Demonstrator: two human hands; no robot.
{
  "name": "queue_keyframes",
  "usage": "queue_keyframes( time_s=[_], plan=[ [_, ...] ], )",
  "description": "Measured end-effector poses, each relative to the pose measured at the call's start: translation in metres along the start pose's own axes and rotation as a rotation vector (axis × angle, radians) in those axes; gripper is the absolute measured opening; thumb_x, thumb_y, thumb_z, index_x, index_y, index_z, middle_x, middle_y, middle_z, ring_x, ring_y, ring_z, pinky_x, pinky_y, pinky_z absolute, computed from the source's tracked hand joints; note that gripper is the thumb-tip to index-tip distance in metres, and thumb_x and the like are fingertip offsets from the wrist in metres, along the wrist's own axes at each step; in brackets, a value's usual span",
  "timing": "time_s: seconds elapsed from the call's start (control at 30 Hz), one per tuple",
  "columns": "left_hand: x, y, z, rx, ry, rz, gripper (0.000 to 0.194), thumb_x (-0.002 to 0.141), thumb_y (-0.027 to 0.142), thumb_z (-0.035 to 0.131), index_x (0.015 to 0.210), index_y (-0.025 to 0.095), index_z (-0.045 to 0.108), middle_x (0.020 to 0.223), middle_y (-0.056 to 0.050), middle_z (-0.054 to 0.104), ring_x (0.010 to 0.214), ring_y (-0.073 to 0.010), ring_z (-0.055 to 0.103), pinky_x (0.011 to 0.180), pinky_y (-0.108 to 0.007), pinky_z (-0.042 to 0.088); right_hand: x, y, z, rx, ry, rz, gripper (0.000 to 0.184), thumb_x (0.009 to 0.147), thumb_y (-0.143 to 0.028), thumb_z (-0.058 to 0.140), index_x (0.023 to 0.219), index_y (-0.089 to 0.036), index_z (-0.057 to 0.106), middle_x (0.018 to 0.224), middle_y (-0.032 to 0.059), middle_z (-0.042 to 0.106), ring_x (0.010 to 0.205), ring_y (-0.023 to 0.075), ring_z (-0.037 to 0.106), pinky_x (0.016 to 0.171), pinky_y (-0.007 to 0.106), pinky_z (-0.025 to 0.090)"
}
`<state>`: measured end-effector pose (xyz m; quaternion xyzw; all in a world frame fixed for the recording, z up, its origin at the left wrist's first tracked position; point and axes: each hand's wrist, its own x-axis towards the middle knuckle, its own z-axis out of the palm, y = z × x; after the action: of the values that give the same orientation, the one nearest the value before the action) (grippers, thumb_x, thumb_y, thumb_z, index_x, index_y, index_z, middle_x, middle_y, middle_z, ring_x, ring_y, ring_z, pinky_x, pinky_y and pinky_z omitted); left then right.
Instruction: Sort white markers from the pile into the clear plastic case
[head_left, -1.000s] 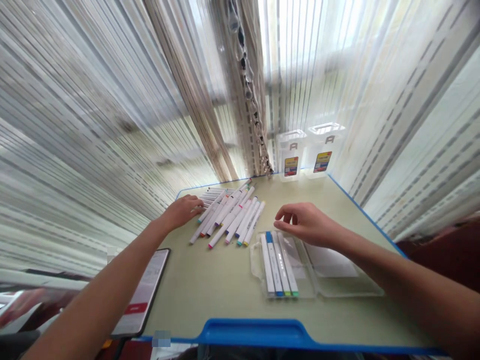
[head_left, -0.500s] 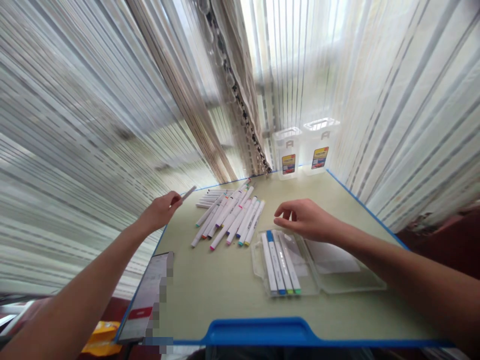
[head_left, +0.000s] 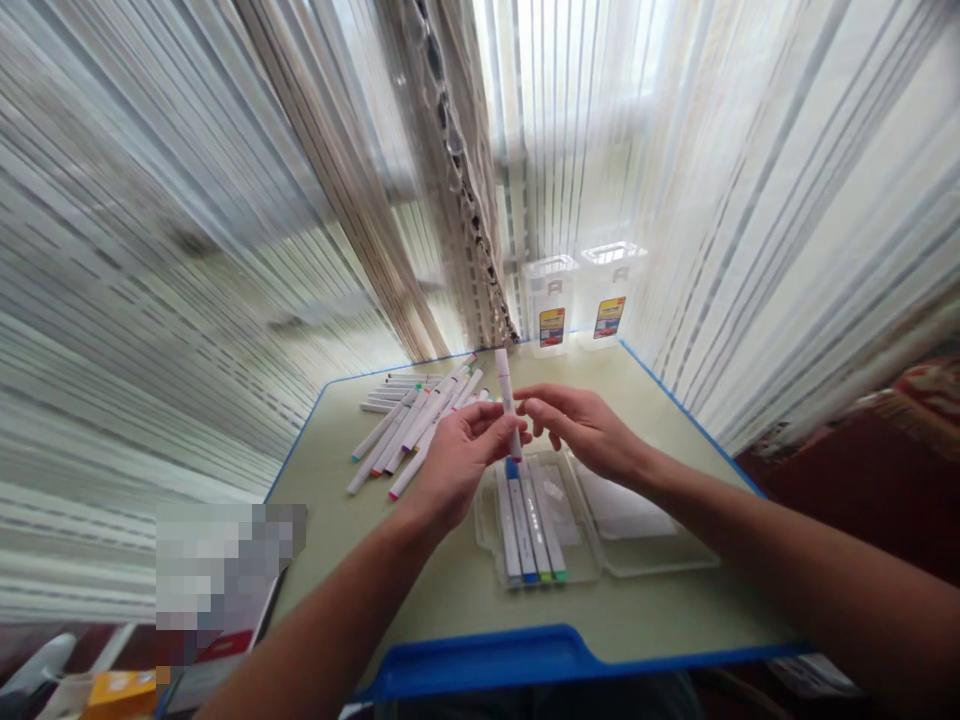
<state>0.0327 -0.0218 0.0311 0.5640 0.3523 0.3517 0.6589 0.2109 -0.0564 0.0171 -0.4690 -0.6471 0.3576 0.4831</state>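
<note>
Pinched in my left hand [head_left: 459, 462] is a white marker [head_left: 504, 378], held nearly upright with a pink line round it. My right hand [head_left: 589, 428] is just right of that marker, fingers apart and curved towards it; whether a fingertip touches it I cannot tell. Below both hands lies an opened clear plastic case [head_left: 487, 515]. Several white markers [head_left: 535, 535] with grey, blue, green and teal ends lie side by side in its left half. A loose pile of white markers [head_left: 409, 425] spreads over the table left of my hands, partly hidden by my left hand.
Two clear boxes with labels, a left one [head_left: 552, 310] and a right one [head_left: 611, 300], stand at the table's back edge. The pale green table [head_left: 337, 560] has a blue rim. String curtains [head_left: 225, 300] hang close behind. A partly blurred-out device [head_left: 262, 600] lies at the left edge.
My left hand has come from the far left to the middle with the marker, now upright beside my right hand. The view has shifted slightly.
</note>
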Motion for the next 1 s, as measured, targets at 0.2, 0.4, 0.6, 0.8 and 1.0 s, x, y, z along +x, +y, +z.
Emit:
queue_keyframes(
  time_s=[0.2, 0.4, 0.6, 0.8, 1.0],
  plan=[
    [-0.007, -0.020, 0.003, -0.007, -0.032, 0.024, 0.034, 0.077, 0.039, 0.082, 0.093, 0.011, 0.070, 0.083, -0.008, 0.076, 0.078, -0.0216, 0.074, 0.074, -0.033, 0.058, 0.001, -0.002, 0.003, 0.054, -0.099, 0.086, 0.033, 0.089, -0.046, 0.066, 0.090, -0.012, 0.071, 0.082, 0.0054, 0.069, 0.070, 0.0152, 0.061, 0.059, 0.024, 0.049],
    [-0.012, -0.020, -0.019, 0.297, 0.093, 0.206, 0.026, 0.088, 0.038, 0.072, 0.097, 0.014, 0.070, 0.081, -0.003, 0.070, 0.071, -0.0133, 0.065, 0.066, -0.024, 0.053, -0.001, -0.002, 0.000, -0.020, -0.140, 0.023, 0.030, 0.100, -0.038, 0.052, 0.086, -0.015, 0.064, 0.076, 0.0029, 0.063, 0.067, 0.0135, 0.056, 0.062, 0.025, 0.047],
    [-0.009, -0.020, -0.027, 0.087, -0.009, 0.413, 0.037, 0.086, 0.026, 0.076, 0.119, 0.018, 0.064, 0.078, 0.003, 0.064, 0.068, -0.0087, 0.060, 0.063, -0.019, 0.049, -0.007, -0.008, -0.002, -0.141, -0.271, -0.013, 0.029, 0.103, -0.037, 0.047, 0.092, -0.016, 0.064, 0.078, 0.0025, 0.062, 0.072, 0.0147, 0.058, 0.067, 0.026, 0.045],
    [-0.016, -0.019, -0.018, 0.049, 0.007, 0.454, 0.019, 0.085, 0.019, 0.075, 0.103, 0.015, 0.074, 0.078, 0.000, 0.070, 0.061, -0.0074, 0.062, 0.056, -0.016, 0.050, -0.008, -0.009, 0.000, -0.183, -0.302, -0.078, 0.021, 0.104, -0.030, 0.049, 0.099, -0.018, 0.066, 0.083, 0.0009, 0.061, 0.079, 0.0136, 0.056, 0.073, 0.025, 0.043],
    [-0.021, -0.012, -0.018, -0.030, 0.038, 0.427, 0.022, 0.077, 0.012, 0.081, 0.098, 0.016, 0.078, 0.073, 0.001, 0.071, 0.055, -0.0051, 0.061, 0.050, -0.013, 0.049, -0.003, -0.002, -0.003, -0.098, -0.243, 0.010, 0.023, 0.100, -0.037, 0.058, 0.099, -0.017, 0.070, 0.087, 0.0036, 0.068, 0.081, 0.0162, 0.060, 0.071, 0.027, 0.044]
  ],
)
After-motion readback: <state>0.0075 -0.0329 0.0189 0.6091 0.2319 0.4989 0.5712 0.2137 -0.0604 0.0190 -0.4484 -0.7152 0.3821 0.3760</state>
